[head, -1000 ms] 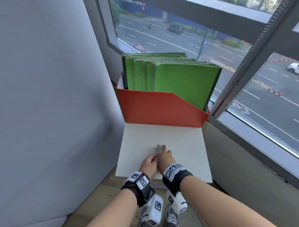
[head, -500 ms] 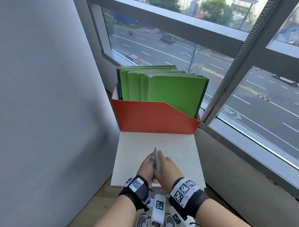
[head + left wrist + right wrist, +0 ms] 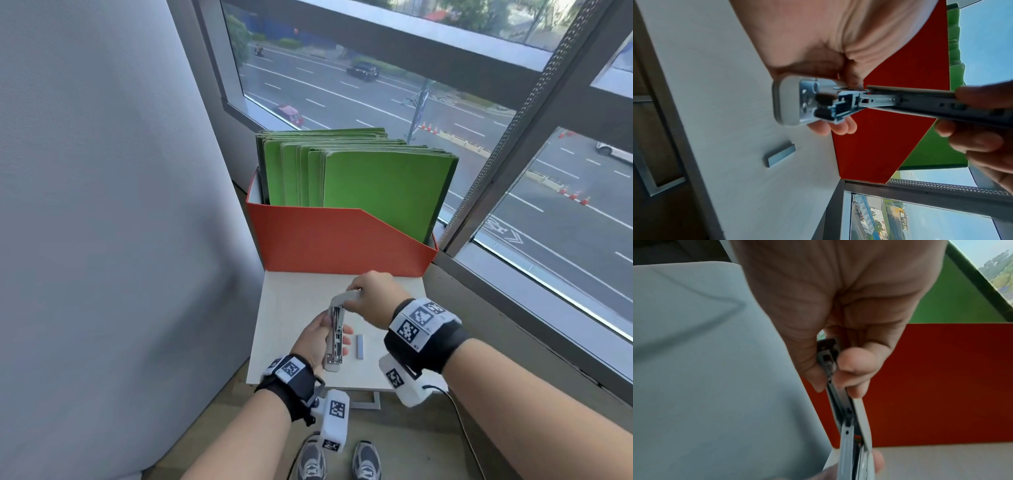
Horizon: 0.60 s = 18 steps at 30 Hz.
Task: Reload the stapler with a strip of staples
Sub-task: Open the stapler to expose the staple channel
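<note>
A light grey stapler (image 3: 335, 337) is held above the small white table (image 3: 294, 308), its top cover (image 3: 346, 297) swung up and away so the metal staple channel shows. My left hand (image 3: 317, 339) grips the base from the left side, fingers wrapped under it. My right hand (image 3: 371, 298) pinches the raised cover at its far end. In the left wrist view the stapler's hinge end (image 3: 797, 100) faces the camera, and in the right wrist view the cover (image 3: 859, 415) runs down from my fingers. A short strip of staples (image 3: 359, 346) (image 3: 780, 155) lies flat on the table just right of the stapler.
An orange file box (image 3: 335, 240) full of green folders (image 3: 376, 185) stands at the table's far edge. A grey fabric partition (image 3: 102, 205) rises close on the left. Windows and a dark sill (image 3: 513, 301) run along the right. My shoes (image 3: 339, 460) show below the table.
Both hands lifted the stapler and drew it nearer. The right hand swung the cover open away from the base. The staple strip has come into view on the table.
</note>
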{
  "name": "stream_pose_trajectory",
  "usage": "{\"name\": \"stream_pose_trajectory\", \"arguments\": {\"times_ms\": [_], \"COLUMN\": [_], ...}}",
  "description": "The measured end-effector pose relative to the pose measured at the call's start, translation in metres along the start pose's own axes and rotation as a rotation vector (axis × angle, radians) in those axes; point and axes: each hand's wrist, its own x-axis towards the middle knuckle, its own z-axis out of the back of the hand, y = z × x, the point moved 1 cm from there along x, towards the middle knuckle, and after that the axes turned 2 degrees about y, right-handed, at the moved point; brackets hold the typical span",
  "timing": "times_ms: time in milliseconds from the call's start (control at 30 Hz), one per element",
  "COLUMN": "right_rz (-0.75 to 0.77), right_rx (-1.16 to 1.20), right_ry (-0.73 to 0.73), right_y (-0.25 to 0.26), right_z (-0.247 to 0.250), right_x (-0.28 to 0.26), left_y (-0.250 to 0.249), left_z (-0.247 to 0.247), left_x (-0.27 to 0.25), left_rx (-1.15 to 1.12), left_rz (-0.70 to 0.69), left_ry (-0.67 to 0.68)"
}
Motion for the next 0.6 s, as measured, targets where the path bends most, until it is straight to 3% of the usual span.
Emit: {"name": "stream_pose_trajectory", "arguments": {"times_ms": [267, 600], "right_rz": [-0.03, -0.207], "right_rx": [0.184, 0.22], "right_ry": [-0.092, -0.139], "right_y": [-0.004, -0.033], "right_z": [0.036, 0.023], "right_x": [0.058, 0.099], "left_y": [-0.021, -0.017], "left_z": [0.003, -0.003], "left_x": [0.015, 0.011], "left_rx": [-0.063, -0.039], "left_rz": [0.015, -0.005], "left_ry": [0.032, 0.126]}}
